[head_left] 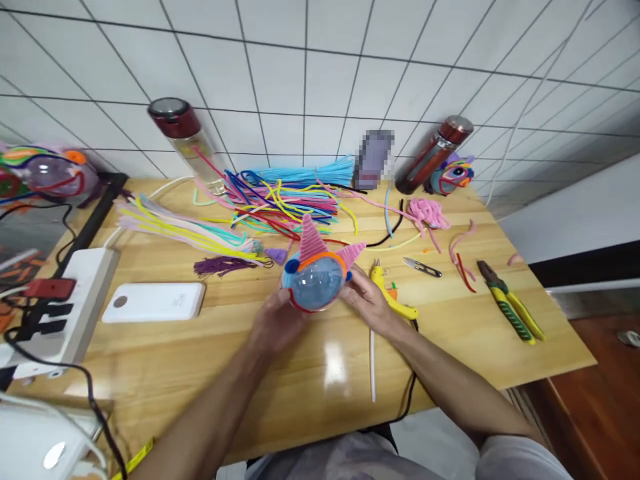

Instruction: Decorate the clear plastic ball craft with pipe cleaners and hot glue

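A clear plastic craft ball (pixel 320 283) is held just above the table, trimmed with pipe cleaners in orange, red and light blue. Two pink ridged points stand up from its top, and dark blue round pieces sit at its sides. My left hand (pixel 280 320) grips its lower left side, and my right hand (pixel 367 300) closes on its right edge. Some fingertips are hidden behind the ball. Just right of my right hand lies a yellow glue gun (pixel 393 293); a white stick (pixel 373 367) lies below that hand.
Bundles of pipe cleaners (pixel 290 200) spread across the back, between two flasks (pixel 183 133) (pixel 435 153). Thread snips (pixel 423 267) and pliers (pixel 510 303) lie to the right. A white power bank (pixel 153 302) and a power strip (pixel 75 307) with cables are left. A decorated ball (pixel 451 175) stands back right.
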`<action>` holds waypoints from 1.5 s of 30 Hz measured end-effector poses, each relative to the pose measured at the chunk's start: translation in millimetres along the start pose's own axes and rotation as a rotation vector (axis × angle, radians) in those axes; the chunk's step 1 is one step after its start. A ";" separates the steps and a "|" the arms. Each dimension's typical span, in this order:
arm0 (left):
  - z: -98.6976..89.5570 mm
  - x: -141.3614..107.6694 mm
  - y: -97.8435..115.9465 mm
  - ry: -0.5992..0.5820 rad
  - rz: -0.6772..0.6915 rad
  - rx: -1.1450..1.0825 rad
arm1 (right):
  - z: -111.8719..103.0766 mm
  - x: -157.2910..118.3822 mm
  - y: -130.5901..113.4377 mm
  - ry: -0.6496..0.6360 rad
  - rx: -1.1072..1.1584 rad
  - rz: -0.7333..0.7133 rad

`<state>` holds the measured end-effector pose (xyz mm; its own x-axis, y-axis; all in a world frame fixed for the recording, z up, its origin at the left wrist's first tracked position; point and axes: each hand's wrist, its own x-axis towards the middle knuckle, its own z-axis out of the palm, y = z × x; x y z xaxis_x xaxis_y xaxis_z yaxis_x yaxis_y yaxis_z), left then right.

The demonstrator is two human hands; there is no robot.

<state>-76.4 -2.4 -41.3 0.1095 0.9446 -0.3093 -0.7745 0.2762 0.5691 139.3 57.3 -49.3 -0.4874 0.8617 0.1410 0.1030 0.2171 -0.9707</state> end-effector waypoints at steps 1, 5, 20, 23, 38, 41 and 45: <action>-0.9 -0.3 2.1 0.013 -0.005 0.003 | -0.2 -1.9 -4.0 0.000 -0.025 -0.012; 10.7 -4.1 13.7 -0.022 0.069 0.013 | 2.2 -6.3 -21.6 0.064 -0.101 -0.030; 44.7 -35.9 43.0 -0.188 0.426 0.071 | -156.5 -66.0 -41.8 0.758 -0.776 0.190; 42.8 -42.3 35.8 -0.162 0.427 0.090 | -186.7 -84.3 -28.8 0.819 -0.811 0.303; 19.8 -19.5 6.1 -0.142 0.362 0.089 | -119.3 -90.9 -9.8 0.325 -0.985 0.219; 16.8 -20.9 3.8 -0.139 0.358 0.096 | -78.9 -83.3 -20.2 0.122 -1.187 0.162; 17.9 -25.5 3.8 -0.156 0.359 0.089 | -50.6 -71.5 -25.3 0.025 -1.388 0.304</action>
<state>-70.9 -22.2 -17.6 -0.0600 0.9975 0.0365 -0.7244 -0.0687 0.6859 215.4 13.5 -25.0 -0.2783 0.9603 -0.0178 0.9604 0.2786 0.0107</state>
